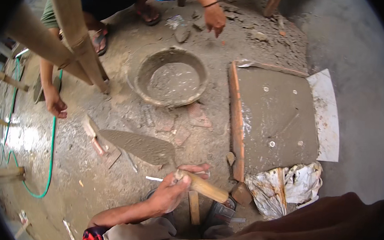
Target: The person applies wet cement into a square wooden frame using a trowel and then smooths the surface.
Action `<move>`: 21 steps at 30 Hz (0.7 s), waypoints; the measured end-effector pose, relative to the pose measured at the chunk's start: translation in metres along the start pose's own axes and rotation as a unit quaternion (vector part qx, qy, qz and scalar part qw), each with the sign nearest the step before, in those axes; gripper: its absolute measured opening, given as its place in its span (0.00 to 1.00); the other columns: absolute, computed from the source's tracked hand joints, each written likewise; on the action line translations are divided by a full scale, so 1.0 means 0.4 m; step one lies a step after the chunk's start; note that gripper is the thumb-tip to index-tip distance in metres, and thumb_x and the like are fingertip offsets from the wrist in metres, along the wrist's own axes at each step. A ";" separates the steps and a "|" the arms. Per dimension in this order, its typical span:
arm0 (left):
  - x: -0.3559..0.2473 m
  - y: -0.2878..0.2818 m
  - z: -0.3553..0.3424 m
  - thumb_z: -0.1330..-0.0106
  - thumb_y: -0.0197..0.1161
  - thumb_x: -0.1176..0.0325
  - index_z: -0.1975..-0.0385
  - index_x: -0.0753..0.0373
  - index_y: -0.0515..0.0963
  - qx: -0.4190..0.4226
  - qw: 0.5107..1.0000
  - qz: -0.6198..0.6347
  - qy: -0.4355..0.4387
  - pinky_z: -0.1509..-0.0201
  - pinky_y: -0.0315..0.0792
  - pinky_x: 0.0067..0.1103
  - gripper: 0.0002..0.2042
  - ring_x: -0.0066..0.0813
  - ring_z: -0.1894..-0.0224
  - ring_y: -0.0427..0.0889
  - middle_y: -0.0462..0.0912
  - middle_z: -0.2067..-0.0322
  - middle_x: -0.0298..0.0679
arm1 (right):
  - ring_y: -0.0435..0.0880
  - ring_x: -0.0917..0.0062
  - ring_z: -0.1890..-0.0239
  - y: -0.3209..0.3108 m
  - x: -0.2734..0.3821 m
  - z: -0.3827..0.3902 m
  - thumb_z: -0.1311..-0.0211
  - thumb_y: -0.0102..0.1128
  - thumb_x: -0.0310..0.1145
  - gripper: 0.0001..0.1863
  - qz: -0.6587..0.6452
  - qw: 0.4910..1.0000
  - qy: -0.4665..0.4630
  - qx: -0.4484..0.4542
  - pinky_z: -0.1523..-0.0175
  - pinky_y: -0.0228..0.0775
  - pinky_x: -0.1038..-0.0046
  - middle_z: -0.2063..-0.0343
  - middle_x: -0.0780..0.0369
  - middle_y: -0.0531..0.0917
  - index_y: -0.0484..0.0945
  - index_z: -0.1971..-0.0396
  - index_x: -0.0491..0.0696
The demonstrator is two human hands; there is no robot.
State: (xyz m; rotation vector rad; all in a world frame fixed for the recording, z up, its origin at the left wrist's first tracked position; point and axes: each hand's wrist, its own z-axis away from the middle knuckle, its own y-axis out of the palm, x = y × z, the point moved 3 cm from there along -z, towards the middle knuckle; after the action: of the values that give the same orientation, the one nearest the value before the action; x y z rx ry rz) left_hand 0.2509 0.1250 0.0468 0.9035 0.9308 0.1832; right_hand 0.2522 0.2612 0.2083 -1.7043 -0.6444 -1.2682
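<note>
My left hand (170, 193) is closed around a mason's trowel (140, 147), near the neck of its pale wooden handle. The broad pointed blade reaches left, coated with grey mortar. Ahead of it stands a round basin (144, 73) with wet mortar inside. To the right lies a smoothed grey cement slab (273, 113), edged on its left and far sides by orange-brown strips; several small white round pieces sit in its surface. A blurred arm shape fills the lower right, but my right hand is not in view.
Across from me, a person's hands (215, 19) hang near the floor. Bamboo poles (66, 24) stand at the upper left, and a green hose (52, 154) curves on the left. A white sheet (329, 117) and a crumpled sack (269, 194) border the slab. Rubble (262, 26) lies behind.
</note>
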 end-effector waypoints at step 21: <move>-0.017 -0.048 -0.006 0.29 0.52 0.56 0.41 0.65 0.64 -0.049 0.995 -0.082 0.007 0.34 0.59 0.43 0.23 0.46 0.37 0.64 0.60 0.36 0.50 | 0.84 0.65 0.70 -0.207 0.067 0.135 0.42 0.62 0.34 0.17 0.081 0.964 0.137 -0.211 0.63 0.75 0.69 0.69 0.51 0.84 0.79 0.57 0.38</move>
State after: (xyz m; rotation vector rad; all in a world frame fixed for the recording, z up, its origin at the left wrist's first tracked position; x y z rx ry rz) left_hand 0.2408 0.1109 0.0361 0.7321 0.9956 0.0942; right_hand 0.2196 0.3446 0.2575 -1.8242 -0.0670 -1.5630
